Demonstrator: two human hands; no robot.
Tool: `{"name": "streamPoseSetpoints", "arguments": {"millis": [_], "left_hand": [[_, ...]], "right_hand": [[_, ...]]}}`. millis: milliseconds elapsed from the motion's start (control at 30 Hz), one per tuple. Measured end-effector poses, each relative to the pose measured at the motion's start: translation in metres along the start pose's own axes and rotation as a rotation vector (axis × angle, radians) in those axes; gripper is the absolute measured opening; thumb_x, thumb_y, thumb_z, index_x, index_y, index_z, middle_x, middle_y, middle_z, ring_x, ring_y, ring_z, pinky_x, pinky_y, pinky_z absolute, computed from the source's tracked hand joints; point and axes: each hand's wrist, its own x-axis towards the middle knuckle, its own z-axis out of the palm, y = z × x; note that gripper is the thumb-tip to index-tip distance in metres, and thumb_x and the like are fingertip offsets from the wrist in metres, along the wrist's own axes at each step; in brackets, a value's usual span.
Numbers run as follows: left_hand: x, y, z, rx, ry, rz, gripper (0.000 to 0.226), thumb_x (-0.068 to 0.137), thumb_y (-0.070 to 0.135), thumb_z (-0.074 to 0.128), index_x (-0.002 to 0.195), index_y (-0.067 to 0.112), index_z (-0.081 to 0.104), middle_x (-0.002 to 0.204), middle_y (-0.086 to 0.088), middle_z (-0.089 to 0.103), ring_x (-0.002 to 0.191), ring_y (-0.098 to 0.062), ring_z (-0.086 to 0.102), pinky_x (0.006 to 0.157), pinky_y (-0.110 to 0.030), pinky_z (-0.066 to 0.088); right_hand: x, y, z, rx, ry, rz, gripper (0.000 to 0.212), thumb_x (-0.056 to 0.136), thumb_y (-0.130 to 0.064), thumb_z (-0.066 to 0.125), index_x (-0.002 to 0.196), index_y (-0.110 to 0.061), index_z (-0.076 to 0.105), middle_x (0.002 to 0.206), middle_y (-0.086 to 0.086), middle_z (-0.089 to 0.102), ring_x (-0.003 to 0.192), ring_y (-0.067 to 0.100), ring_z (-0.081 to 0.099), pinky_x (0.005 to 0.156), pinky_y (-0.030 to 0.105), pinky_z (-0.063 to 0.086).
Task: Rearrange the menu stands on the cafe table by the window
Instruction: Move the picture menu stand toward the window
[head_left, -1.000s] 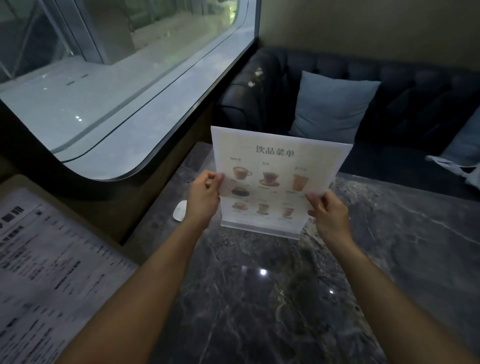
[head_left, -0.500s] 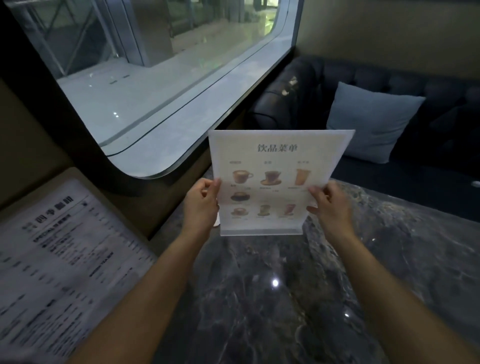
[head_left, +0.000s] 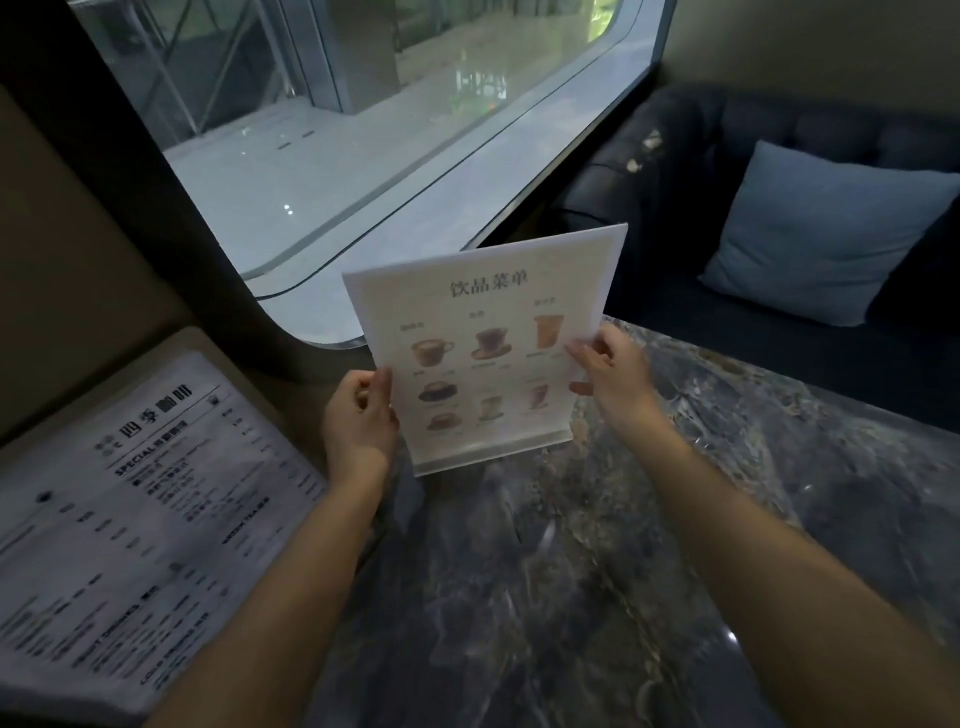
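Two hands are in view, the left hand and the right hand. Between them stands one clear menu stand showing nine pictured drinks. One printed menu sheet lies left of the left hand. One blue cushion sits on one dark sofa beyond the right hand. One bench lies below both hands.

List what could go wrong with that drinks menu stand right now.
1. Both hands, left hand and right hand, pinch only the side edges of the drinks menu stand; the smooth acrylic could slip or twist.
2. The stand looks tilted, with its base near the marble table; set down unevenly, it may tip over.
3. It is close to the table's window-side edge, so the base could end up overhanging.
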Motion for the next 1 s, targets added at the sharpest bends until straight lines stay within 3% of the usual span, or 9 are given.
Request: {"name": "streamPoseSetpoints", "arguments": {"millis": [100,333,500,667,767,867,1000], "left_hand": [[0.001,-0.003,0.002,-0.01,0.002,0.012,0.026,0.087,0.043,0.054,0.066,0.028,0.054,0.07,0.0,0.065,0.07,-0.021,0.065,0.07,-0.042,0.056],[-0.006,-0.026,0.005,0.088,-0.128,0.103,0.015,0.089,0.023,0.056,0.077,0.032,0.053,0.08,0.008,0.062,0.075,-0.01,0.06,0.057,-0.022,0.043],[-0.012,-0.045,0.011,0.084,-0.135,0.073,0.007,0.091,0.019,0.053,0.085,0.018,0.056,0.08,0.004,0.062,0.076,-0.011,0.059,0.064,-0.025,0.047],[-0.015,-0.052,0.02,0.045,-0.053,0.015,0.021,0.091,0.02,0.051,0.074,0.031,0.053,0.081,0.012,0.06,0.081,-0.011,0.058,0.068,-0.028,0.048],[-0.022,-0.053,0.024,0.0,0.022,0.029,0.029,0.093,0.017,0.05,0.07,0.034,0.052,0.079,0.011,0.061,0.076,0.0,0.058,0.068,-0.025,0.048],[-0.022,-0.054,0.023,-0.047,0.097,-0.004,0.03,0.094,0.015,0.048,0.072,0.035,0.053,0.08,0.013,0.06,0.071,0.009,0.057,0.067,-0.021,0.046],[-0.02,-0.055,0.016,-0.021,0.166,-0.051,0.024,0.093,0.021,0.048,0.075,0.036,0.053,0.086,0.015,0.06,0.085,-0.004,0.058,0.076,-0.035,0.051]], "right_hand": [[0.003,0.004,0.001,-0.019,0.02,-0.017,0.018,0.086,-0.028,0.056,0.071,-0.022,0.05,0.074,-0.004,0.055,0.079,0.021,0.06,0.069,0.047,0.055],[0.002,0.024,0.001,0.022,0.058,0.035,0.017,0.088,-0.03,0.054,0.093,-0.014,0.055,0.093,0.008,0.064,0.084,0.022,0.064,0.075,0.047,0.056],[0.003,0.043,0.005,-0.006,0.004,0.083,0.016,0.09,-0.031,0.051,0.096,-0.016,0.056,0.098,0.009,0.064,0.087,0.025,0.062,0.075,0.042,0.053],[0.008,0.057,0.011,-0.018,-0.014,0.079,0.013,0.09,-0.03,0.051,0.091,-0.019,0.058,0.087,0.004,0.062,0.073,0.019,0.058,0.06,0.031,0.047],[0.014,0.058,0.017,-0.01,-0.01,0.074,0.013,0.089,-0.031,0.052,0.089,-0.021,0.059,0.083,-0.001,0.062,0.077,0.02,0.06,0.064,0.037,0.051],[0.021,0.054,0.026,0.043,-0.057,0.036,0.011,0.09,-0.025,0.053,0.082,-0.02,0.059,0.076,-0.002,0.061,0.067,0.009,0.06,0.056,0.026,0.049],[0.033,0.046,0.046,0.074,-0.079,0.011,0.019,0.089,-0.018,0.054,0.071,-0.023,0.055,0.064,-0.005,0.052,0.052,-0.002,0.055,0.048,0.018,0.046]]}}
